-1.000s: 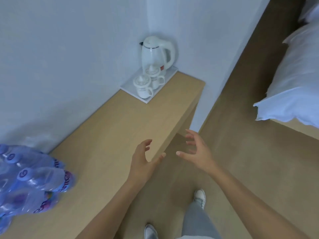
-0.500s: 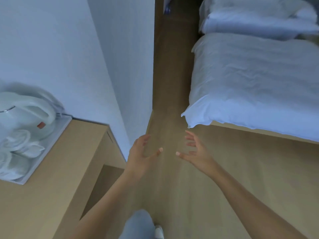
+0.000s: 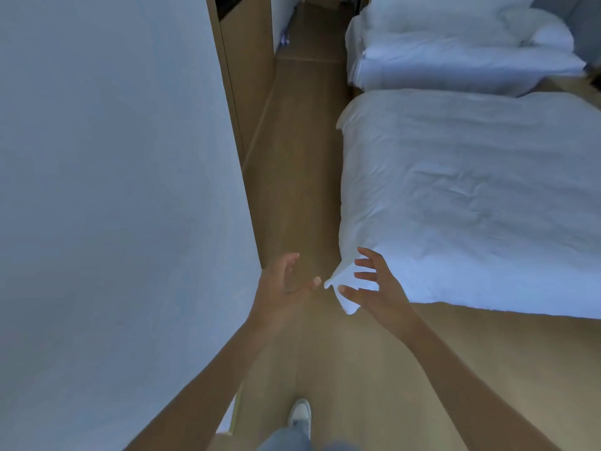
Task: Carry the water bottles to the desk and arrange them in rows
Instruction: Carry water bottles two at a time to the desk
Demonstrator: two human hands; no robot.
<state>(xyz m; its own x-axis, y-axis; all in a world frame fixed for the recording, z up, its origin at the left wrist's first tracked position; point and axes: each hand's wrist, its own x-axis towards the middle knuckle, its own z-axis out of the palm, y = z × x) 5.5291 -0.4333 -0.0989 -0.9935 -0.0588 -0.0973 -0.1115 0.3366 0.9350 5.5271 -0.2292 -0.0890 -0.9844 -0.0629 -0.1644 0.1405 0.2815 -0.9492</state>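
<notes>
- Water bottles: none in view, and no table either. Where they stand cannot be told from this view.
- Handling, as a judgement from the task alone: filled bottles would be moderately heavy, with thin walls that give under a squeeze and smooth sides that may slip. A hold round the mid-body or under the shoulder below the cap seems soundest. A wrapped pack would want both hands beneath it.
- Left hand (image 3: pixel 282 289): empty, palm turned inward, fingers (image 3: pixel 290 266) relaxed and spread wide.
- Right hand (image 3: pixel 377 289): empty, fingers (image 3: pixel 366 263) spread wide. It shows in front of the duvet corner (image 3: pixel 341 281); contact cannot be confirmed.
- Surroundings: a wooden floor (image 3: pixel 292 190) runs ahead between a white wall (image 3: pixel 113 190) and a bed (image 3: pixel 471 196) with white bedding. One shoe (image 3: pixel 300 413) shows below.
- Stage, as a judgement: the person is walking with nothing carried, presumably to fetch bottles.
</notes>
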